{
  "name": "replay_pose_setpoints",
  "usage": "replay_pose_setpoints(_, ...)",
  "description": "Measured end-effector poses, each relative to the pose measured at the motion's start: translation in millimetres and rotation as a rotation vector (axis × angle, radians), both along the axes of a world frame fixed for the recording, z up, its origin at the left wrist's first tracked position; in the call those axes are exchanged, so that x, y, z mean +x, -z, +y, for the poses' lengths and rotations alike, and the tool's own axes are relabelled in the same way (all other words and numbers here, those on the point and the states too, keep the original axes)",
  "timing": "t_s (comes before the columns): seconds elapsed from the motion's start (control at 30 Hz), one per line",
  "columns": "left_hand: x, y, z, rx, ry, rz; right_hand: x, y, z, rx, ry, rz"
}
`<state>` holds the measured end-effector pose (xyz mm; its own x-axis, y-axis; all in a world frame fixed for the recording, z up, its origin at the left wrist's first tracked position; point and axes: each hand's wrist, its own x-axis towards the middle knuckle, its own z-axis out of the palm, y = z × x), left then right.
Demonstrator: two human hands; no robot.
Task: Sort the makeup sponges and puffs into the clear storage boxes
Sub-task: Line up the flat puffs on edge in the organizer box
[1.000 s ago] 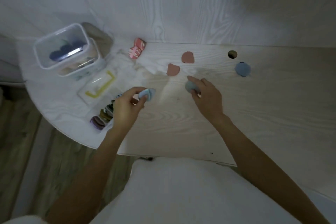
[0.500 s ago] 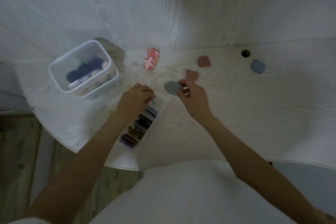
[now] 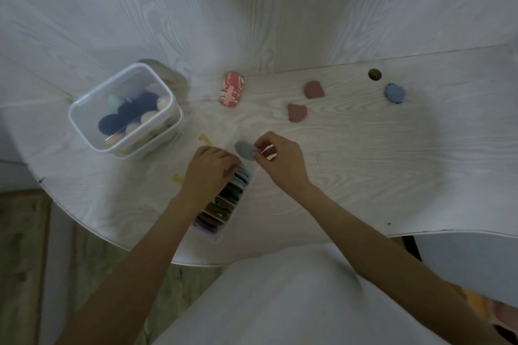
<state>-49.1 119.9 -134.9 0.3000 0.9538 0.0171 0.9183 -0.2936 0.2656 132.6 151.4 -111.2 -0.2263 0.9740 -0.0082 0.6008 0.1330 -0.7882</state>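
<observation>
Nearest to us a long clear box [image 3: 221,230] lies on the pale wooden table [image 3: 364,171], running slantwise away from the table's near edge, and we see flat puffs standing on edge in a row inside it, purple at the near end, then brown, dark green and blue-grey farther in. Our left hand [image 3: 208,173] rests on the far end of this row with its fingers curled down over the puffs, hiding that end of the box; whether it grips one we cannot tell. Just beyond, our right hand [image 3: 280,158] pinches a grey teardrop-shaped sponge [image 3: 244,149] between thumb and fingertips, holding it above the far end of the box, close beside the left hand. Farther out on the table lie two dusty-pink sponges [image 3: 297,112], near each other but apart, and to the left of them a small red-and-white patterned pouch [image 3: 232,89] by the wall. Far left stands a clear tub [image 3: 123,109] with rounded corners, holding dark blue round puffs, beige ones and a mint sponge. At the far right a blue round puff [image 3: 394,93] lies just beside a round hole [image 3: 374,74] in the tabletop.
</observation>
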Motion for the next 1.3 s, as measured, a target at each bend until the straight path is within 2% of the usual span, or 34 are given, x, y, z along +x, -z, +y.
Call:
replay_pose_setpoints(0.07,0,1,-1,0.048,-0.008,-0.008,-5,6,-2,0.026,-0.025,-0.093)
replay_pose_setpoints(0.17,2,-1,-3,0.114,-0.043,-0.016,-13,15,0,0.187,-0.077,-0.315)
replay_pose_setpoints(0.3,5,-1,-10,0.12,-0.098,-0.029,-22,22,2,0.23,-0.115,-0.416)
replay_pose_setpoints(0.4,13,-4,-16,0.062,-0.185,-0.054,-19,23,3,0.192,-0.165,-0.423)
replay_pose_setpoints(0.57,28,-3,-23,0.053,-0.24,0.039,-5,28,5,0.128,-0.288,-0.369)
replay_pose_setpoints(0.7,42,-2,-26,0.044,-0.326,0.081,24,27,4,0.184,-0.27,-0.172)
replay_pose_setpoints(0.83,64,0,-25,0.018,-0.388,0.097,75,28,18,0.24,-0.178,-0.159)
replay_pose_setpoints(0.93,76,3,-22,0.01,-0.385,0.059,125,33,39,0.201,-0.093,-0.251)
replay_pose_setpoints(1.07,92,4,-21,0.021,-0.428,0.105,188,41,81,0.146,-0.054,-0.405)
replay_pose_setpoints(1.3,126,3,-14,0.081,-0.426,0.057,246,56,149,-0.071,-0.039,-0.747)
